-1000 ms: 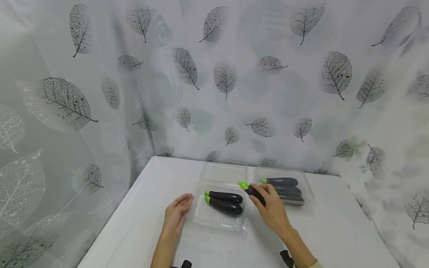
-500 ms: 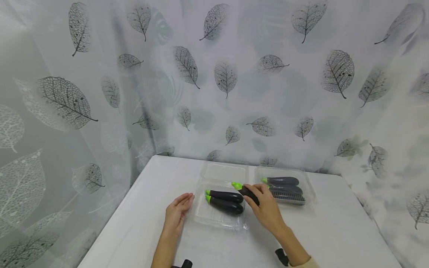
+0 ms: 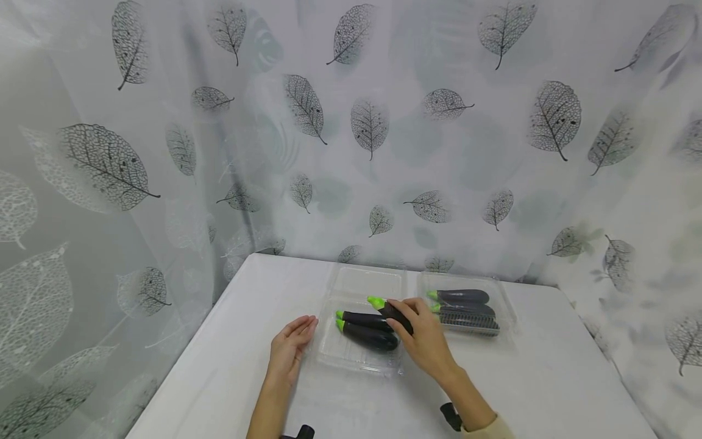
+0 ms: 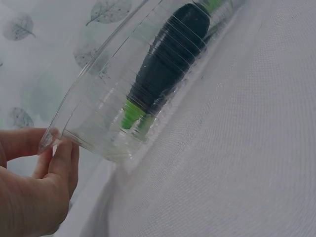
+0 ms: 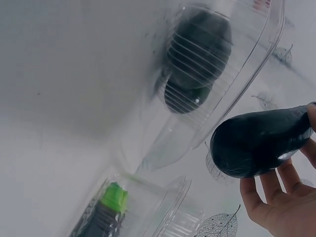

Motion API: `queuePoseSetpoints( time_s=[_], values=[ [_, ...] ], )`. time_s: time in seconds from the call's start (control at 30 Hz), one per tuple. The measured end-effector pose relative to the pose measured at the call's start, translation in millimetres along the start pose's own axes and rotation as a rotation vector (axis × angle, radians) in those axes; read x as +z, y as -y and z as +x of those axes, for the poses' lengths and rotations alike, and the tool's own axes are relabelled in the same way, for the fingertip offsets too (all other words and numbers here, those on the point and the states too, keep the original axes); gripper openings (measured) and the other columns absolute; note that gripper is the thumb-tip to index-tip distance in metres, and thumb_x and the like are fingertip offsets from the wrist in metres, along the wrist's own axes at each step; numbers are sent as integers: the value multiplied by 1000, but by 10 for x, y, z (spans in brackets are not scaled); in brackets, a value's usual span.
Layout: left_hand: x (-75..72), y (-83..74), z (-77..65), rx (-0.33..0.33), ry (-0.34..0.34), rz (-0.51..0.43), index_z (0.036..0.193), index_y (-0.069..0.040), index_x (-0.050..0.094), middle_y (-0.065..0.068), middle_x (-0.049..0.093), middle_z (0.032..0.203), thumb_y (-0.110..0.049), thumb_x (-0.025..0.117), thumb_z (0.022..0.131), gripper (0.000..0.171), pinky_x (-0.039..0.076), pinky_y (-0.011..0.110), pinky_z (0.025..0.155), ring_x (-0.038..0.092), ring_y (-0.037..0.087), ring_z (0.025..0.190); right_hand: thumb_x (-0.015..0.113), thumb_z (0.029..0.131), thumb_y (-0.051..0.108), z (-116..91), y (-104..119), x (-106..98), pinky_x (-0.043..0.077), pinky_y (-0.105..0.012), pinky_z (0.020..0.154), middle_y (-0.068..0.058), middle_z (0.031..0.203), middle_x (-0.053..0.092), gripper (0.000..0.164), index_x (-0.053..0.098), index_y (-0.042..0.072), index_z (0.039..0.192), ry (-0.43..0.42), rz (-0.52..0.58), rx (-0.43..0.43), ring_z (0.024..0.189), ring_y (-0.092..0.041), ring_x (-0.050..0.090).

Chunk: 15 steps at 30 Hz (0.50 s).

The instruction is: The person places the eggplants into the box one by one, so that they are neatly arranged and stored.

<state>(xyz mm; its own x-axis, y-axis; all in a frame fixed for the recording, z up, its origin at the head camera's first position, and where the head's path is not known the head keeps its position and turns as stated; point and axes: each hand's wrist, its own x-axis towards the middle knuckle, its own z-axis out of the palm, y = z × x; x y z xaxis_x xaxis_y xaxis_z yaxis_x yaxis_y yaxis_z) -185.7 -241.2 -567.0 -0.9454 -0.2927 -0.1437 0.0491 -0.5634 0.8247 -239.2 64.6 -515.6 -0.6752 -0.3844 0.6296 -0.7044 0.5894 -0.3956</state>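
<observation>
My right hand point(image 3: 430, 344) grips a dark eggplant point(image 3: 393, 313) with a bright green stem end, holding it raised over the right side of a clear plastic clamshell box point(image 3: 351, 363). In the right wrist view the held eggplant point(image 5: 256, 140) lies between thumb and fingers, its round end pointing away from the palm. Two more eggplants point(image 3: 368, 337) lie side by side in the box, green ends to the left. At the box's left edge is my left hand point(image 3: 287, 350). Its thumb and fingers pinch the clear rim point(image 4: 49, 137) in the left wrist view.
To the right stands a second clear box point(image 3: 507, 308) with several eggplants point(image 3: 463, 297) inside, partly under ribbed plastic. The first box's lid point(image 3: 367, 281) is folded back toward the leaf-patterned curtain point(image 3: 340, 152). A white cloth point(image 3: 554, 360) covers the table.
My right hand has carried the eggplant leftward, from the gap between the boxes to over the first box's eggplants. The left hand has stayed at the box's rim.
</observation>
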Motion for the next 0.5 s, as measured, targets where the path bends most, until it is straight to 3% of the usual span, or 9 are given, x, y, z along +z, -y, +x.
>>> queuePoseSetpoints(
  time_s=[0.17, 0.5],
  values=[
    [-2, -1, -3, 1, 6, -2, 146, 18, 39, 35, 49, 146, 17, 56, 97, 51, 51, 29, 110, 63, 30, 129, 77, 97, 25, 31, 57, 41, 59, -40, 77, -7, 121, 62, 45, 67, 16, 139, 17, 19, -22, 102, -20, 62],
    [-3, -1, -5, -1, 8, 4, 145, 17, 39, 34, 49, 146, 16, 57, 98, 51, 51, 29, 111, 63, 30, 129, 74, 99, 26, 74, 169, 135, 60, -40, 80, -6, 124, 61, 44, 66, 18, 141, 51, 63, 10, 103, -20, 63]
  ],
)
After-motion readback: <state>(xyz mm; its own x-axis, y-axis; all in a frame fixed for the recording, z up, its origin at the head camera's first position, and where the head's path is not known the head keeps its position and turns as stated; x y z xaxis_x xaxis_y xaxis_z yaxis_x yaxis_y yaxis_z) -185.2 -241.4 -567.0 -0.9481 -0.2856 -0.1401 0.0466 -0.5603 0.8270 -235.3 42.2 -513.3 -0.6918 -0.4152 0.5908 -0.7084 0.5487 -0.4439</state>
